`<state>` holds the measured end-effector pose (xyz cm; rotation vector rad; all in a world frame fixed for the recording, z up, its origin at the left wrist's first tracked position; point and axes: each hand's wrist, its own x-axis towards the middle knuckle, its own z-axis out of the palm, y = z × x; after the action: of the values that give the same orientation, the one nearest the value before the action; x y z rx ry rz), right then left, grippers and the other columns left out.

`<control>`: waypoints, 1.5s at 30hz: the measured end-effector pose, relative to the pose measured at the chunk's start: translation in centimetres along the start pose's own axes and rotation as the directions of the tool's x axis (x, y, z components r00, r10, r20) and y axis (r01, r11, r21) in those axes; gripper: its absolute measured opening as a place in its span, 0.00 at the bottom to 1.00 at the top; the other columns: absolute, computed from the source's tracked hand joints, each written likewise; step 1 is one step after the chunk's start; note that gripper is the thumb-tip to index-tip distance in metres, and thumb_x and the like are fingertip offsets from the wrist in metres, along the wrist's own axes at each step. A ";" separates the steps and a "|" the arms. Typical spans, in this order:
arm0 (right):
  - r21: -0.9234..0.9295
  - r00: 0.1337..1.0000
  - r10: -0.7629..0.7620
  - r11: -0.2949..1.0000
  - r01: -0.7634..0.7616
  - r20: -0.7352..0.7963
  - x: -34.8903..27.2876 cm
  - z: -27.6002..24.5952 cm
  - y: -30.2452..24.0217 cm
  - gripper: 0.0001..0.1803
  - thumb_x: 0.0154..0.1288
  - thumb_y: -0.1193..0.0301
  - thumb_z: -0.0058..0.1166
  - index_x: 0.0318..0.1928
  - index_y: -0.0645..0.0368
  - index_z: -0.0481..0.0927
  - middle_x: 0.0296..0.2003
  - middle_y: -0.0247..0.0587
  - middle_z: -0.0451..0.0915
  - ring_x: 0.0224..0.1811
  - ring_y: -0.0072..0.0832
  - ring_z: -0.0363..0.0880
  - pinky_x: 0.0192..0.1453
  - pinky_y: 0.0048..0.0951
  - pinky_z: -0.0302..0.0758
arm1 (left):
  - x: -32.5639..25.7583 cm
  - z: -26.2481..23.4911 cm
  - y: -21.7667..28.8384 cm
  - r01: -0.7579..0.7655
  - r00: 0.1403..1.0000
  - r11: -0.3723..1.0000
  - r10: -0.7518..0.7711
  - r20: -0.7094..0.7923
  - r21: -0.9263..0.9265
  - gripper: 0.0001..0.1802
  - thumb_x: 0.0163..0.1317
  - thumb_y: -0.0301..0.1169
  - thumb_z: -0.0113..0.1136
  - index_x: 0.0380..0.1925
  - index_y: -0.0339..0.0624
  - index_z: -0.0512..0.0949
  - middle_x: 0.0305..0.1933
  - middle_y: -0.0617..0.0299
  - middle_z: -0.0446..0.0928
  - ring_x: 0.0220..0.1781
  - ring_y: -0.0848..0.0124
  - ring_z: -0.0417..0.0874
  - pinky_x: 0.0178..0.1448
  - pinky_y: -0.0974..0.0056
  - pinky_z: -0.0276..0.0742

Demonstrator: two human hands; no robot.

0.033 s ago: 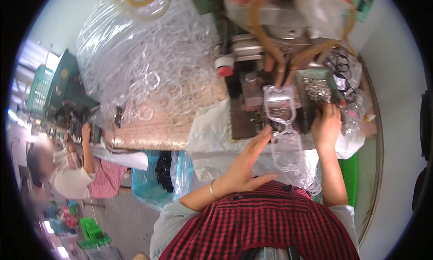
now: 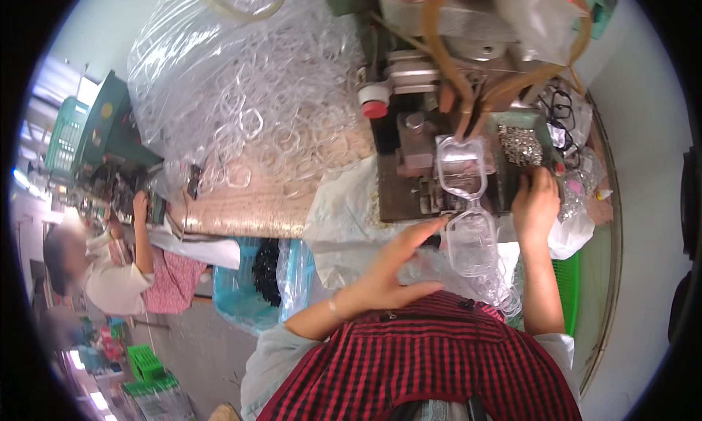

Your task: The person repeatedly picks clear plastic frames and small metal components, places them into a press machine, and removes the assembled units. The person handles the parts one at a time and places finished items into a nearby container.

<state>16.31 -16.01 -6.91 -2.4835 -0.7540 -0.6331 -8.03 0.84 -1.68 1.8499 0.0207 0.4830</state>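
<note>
A clear plastic eyeglass frame front [image 2: 472, 210] lies lengthwise under the machine's tip, its far lens ring on the metal fixture and its near ring extending past the bed's front edge. Just left of its middle is my left hand [image 2: 391, 267], thumb and fingers spread, holding nothing; whether the index fingertip touches the frame cannot be made out. My right hand [image 2: 537, 205] rests at the near side of a green tray [image 2: 545, 134] heaped with small silvery metal parts [image 2: 520, 145]. Its fingers are bent and close together, and their tips are partly hidden.
Many clear frames [image 2: 292, 143] lie on the wooden table under plastic sheeting. A red-capped knob [image 2: 374, 108] juts from the machine. Dark frames [image 2: 561, 110] sit right of the tray. Below the table stands a blue basket [image 2: 238, 293]. A co-worker [image 2: 117, 275] sits at far left.
The whole view has shifted slightly, with the bench a little further right. My left hand is slightly closer to me; the right stays by the tray.
</note>
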 end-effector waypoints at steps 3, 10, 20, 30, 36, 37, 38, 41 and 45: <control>0.273 0.994 0.106 0.957 -0.097 -0.018 1.1 -0.2 0.9 0.06 0.67 0.78 0.58 0.44 0.62 0.80 0.35 0.45 0.85 0.37 0.43 0.84 0.45 0.39 0.79 | -0.9 -6.5 0.6 0.027 0.985 1.000 -0.024 -0.172 0.014 0.25 0.61 0.21 0.68 0.59 0.34 0.77 0.64 0.48 0.76 0.55 0.62 0.82 0.55 0.62 0.80; 0.570 0.961 0.200 0.774 -0.275 0.192 3.9 -1.5 -1.2 0.07 0.68 0.75 0.64 0.44 0.62 0.84 0.33 0.38 0.87 0.34 0.21 0.83 0.43 0.24 0.77 | 4.8 -15.5 -3.7 0.143 0.940 0.491 0.204 -0.273 0.859 0.06 0.56 0.22 0.67 0.34 0.41 0.86 0.41 0.57 0.84 0.45 0.55 0.82 0.50 0.57 0.78; 0.603 0.971 0.213 0.762 -0.236 0.111 0.3 -4.8 0.1 0.05 0.69 0.81 0.58 0.43 0.65 0.82 0.36 0.38 0.85 0.41 0.23 0.83 0.49 0.24 0.77 | 6.8 -17.0 -14.9 0.369 0.917 0.568 -0.096 -0.386 0.736 0.08 0.50 0.33 0.73 0.27 0.42 0.87 0.41 0.52 0.81 0.49 0.52 0.80 0.51 0.52 0.77; 0.959 0.993 0.027 0.259 -0.115 0.112 5.4 -3.1 -11.3 0.20 0.60 0.85 0.63 0.54 0.62 0.80 0.36 0.30 0.80 0.42 0.17 0.78 0.53 0.21 0.76 | 6.1 -14.0 -11.9 0.195 0.633 0.966 -0.256 -0.731 -0.169 0.05 0.73 0.30 0.56 0.38 0.42 0.72 0.30 0.69 0.70 0.28 0.81 0.68 0.31 0.75 0.66; 0.950 0.956 0.055 0.108 -0.292 0.287 5.8 -3.9 -11.4 0.28 0.60 0.86 0.64 0.61 0.63 0.73 0.34 0.28 0.81 0.43 0.16 0.78 0.55 0.19 0.74 | 8.5 -8.4 1.3 -0.470 0.744 0.862 0.270 -0.611 -0.191 0.09 0.73 0.24 0.52 0.48 0.34 0.77 0.41 0.54 0.81 0.42 0.69 0.81 0.49 0.63 0.77; 0.952 0.953 0.045 0.064 -0.301 0.298 6.0 -4.3 -11.6 0.28 0.59 0.86 0.64 0.61 0.63 0.73 0.34 0.28 0.81 0.43 0.16 0.78 0.55 0.19 0.74 | 9.2 -8.1 3.3 -0.496 0.734 0.869 0.418 -0.535 -0.002 0.09 0.72 0.22 0.52 0.48 0.33 0.78 0.41 0.53 0.81 0.43 0.68 0.82 0.50 0.62 0.78; 0.949 0.949 0.027 0.017 -0.314 0.314 6.0 -4.7 -11.9 0.28 0.59 0.87 0.64 0.60 0.63 0.73 0.35 0.28 0.82 0.43 0.16 0.78 0.55 0.19 0.74 | 9.6 -8.0 4.9 -0.516 0.718 0.835 0.543 -0.437 0.190 0.09 0.72 0.21 0.52 0.47 0.32 0.79 0.42 0.52 0.81 0.44 0.66 0.82 0.51 0.62 0.78; 0.888 0.901 0.031 -0.185 -0.420 0.433 6.0 -5.6 -12.6 0.26 0.63 0.87 0.59 0.62 0.66 0.72 0.43 0.37 0.84 0.47 0.21 0.80 0.59 0.23 0.74 | 11.4 -7.9 6.7 -0.466 0.731 0.813 0.576 -0.367 0.348 0.11 0.67 0.16 0.54 0.47 0.26 0.80 0.44 0.47 0.82 0.45 0.59 0.85 0.52 0.60 0.81; 0.950 0.966 -0.005 0.182 -0.253 0.258 3.4 -8.8 -13.1 0.23 0.70 0.81 0.53 0.64 0.69 0.71 0.58 0.56 0.80 0.61 0.42 0.79 0.66 0.35 0.73 | 10.6 -6.4 5.5 -0.545 0.708 0.820 0.561 -0.430 0.173 0.06 0.70 0.24 0.57 0.38 0.31 0.80 0.40 0.45 0.83 0.40 0.59 0.85 0.47 0.54 0.83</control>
<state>8.40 -9.79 5.69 -1.2868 -0.6697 0.2391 -1.70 7.51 8.28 1.7095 -0.2162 1.3592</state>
